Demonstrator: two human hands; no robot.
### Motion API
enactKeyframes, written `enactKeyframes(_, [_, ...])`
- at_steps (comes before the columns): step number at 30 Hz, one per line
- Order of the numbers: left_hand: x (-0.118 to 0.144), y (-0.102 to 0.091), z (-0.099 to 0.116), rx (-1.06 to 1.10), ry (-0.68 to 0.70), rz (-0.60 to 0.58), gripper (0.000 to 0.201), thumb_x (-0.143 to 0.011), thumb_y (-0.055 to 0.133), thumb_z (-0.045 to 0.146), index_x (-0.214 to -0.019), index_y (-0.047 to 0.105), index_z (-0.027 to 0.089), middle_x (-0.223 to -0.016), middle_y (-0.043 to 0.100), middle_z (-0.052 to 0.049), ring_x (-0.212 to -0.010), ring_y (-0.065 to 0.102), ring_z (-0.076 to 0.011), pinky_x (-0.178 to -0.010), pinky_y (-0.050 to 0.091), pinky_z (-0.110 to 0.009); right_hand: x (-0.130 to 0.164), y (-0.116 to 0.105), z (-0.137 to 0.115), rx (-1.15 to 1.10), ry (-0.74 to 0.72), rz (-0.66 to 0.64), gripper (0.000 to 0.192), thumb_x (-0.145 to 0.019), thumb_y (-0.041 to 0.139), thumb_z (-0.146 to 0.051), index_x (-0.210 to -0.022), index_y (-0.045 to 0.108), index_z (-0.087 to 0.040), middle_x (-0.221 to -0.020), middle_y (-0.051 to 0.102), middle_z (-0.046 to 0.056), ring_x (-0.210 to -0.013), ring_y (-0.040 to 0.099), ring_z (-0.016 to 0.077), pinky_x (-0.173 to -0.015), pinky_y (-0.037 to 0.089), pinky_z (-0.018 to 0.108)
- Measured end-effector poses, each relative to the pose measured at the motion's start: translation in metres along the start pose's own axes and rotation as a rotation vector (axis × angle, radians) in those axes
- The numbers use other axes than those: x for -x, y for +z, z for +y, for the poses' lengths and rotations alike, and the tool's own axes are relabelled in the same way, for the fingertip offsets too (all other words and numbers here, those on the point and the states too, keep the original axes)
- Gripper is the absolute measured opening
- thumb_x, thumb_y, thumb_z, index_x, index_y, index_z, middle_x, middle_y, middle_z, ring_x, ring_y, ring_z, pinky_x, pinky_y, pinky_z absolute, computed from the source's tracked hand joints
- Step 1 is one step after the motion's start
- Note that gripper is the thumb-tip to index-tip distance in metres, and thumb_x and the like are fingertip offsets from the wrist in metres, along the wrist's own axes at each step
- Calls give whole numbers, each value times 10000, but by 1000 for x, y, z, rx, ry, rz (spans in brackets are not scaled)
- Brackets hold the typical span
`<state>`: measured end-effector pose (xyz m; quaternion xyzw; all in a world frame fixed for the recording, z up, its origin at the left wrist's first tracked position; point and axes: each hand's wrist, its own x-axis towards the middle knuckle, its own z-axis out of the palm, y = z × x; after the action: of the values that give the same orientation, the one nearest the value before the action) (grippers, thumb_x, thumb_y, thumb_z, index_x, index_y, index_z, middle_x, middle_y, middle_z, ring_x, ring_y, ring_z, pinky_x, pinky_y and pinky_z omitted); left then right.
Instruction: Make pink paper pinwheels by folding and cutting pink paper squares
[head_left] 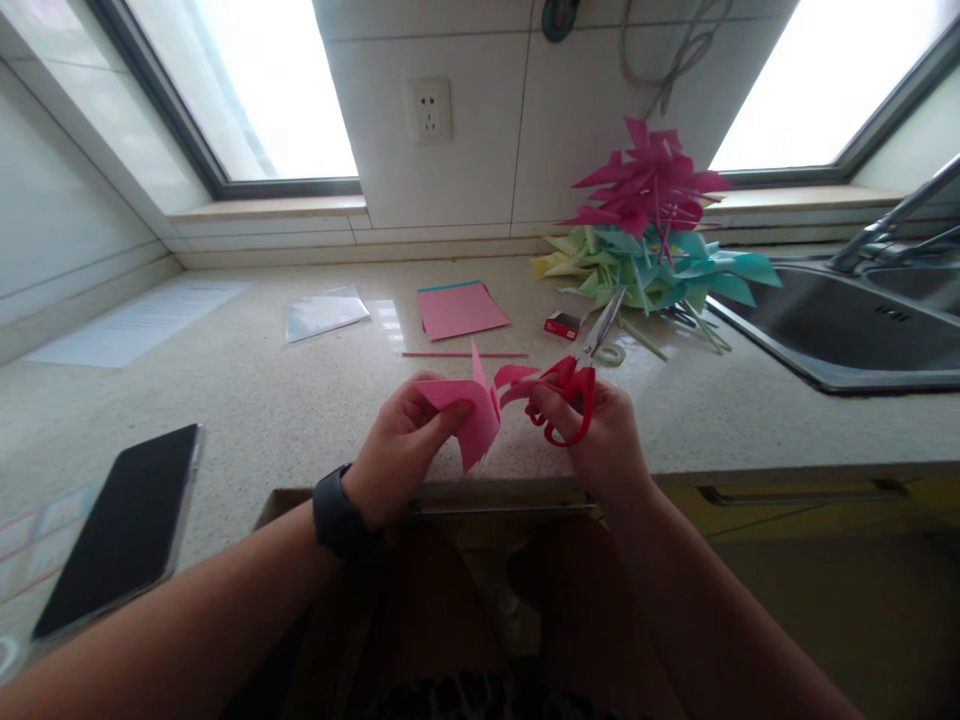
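The left hand [397, 440] pinches pink paper [481, 430], its curled petal [514, 376] meeting the right hand [604, 432], clasping scissors [583, 362] (2 blades [606, 322] pointing away).

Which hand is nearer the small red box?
Right. The right hand, holding red scissors, is close in front of the small red box; the left hand, holding folded pink paper, is farther off, to its left.

I see folded paper [481, 430] near the front edge of the countertop [255, 400], scissors [581, 364] to its right, a stick [442, 354] then a paper stack [463, 309] behind; a tablet [124, 525] lies well left, a sheet [142, 322] near the back left corner, and paper flowers [637, 185] by the back edge, beside the sink [892, 386]
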<state>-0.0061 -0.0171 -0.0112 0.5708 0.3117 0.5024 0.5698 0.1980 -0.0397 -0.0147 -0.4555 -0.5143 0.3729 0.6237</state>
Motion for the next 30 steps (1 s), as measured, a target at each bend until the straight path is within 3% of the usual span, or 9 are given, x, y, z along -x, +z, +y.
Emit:
enactKeyframes(9, [4,5,-2,23,30,15,150,-871,722,280,-927,622,182,-848,695,-2,-699,625,-121,-658,535,-251,2,0,12,-95,-28,80,152,-779,821,-341,-876,767,-238,-695,676,-19,-581,567,115,-565,473,259])
enactKeyframes(14, [4,5,-6,75,30,18,240,-834,770,225,-1037,642,213,-914,702,7,-806,644,-117,-752,535,-233,3,3,8,-32,-71,122,148,-770,822,-358,-821,758,-235,-709,673,-15,-610,574,130,-610,489,284])
enactKeyframes(18, [4,4,-5,113,-22,-31,213,-801,803,214,-986,698,201,-931,730,-19,-814,659,-139,-793,545,-274,5,3,6,-1,-46,92,153,-820,770,-360,-774,728,-220,-695,659,1,-618,584,146,-570,473,286])
enactKeyframes(23, [7,4,-1,142,-25,-42,129,-795,791,167,-826,669,192,-906,722,-1,-788,646,-120,-720,525,-231,7,-2,11,-43,-93,26,164,-814,777,-367,-792,704,-221,-739,680,8,-612,594,151,-581,501,302])
enactKeyframes(28, [8,7,1,151,-14,-33,149,-791,779,143,-826,643,195,-949,729,-15,-801,658,-132,-687,532,-234,8,-3,5,-110,-77,-101,153,-751,836,-338,-779,719,-244,-857,732,30,-803,710,209,-759,584,362])
enactKeyframes(30, [8,9,1,105,20,-10,138,-784,777,132,-843,673,201,-909,728,-8,-801,658,-133,-702,540,-236,9,-1,2,-153,-75,-104,188,-692,878,-296,-788,722,-256,-860,744,19,-799,716,204,-761,593,357])
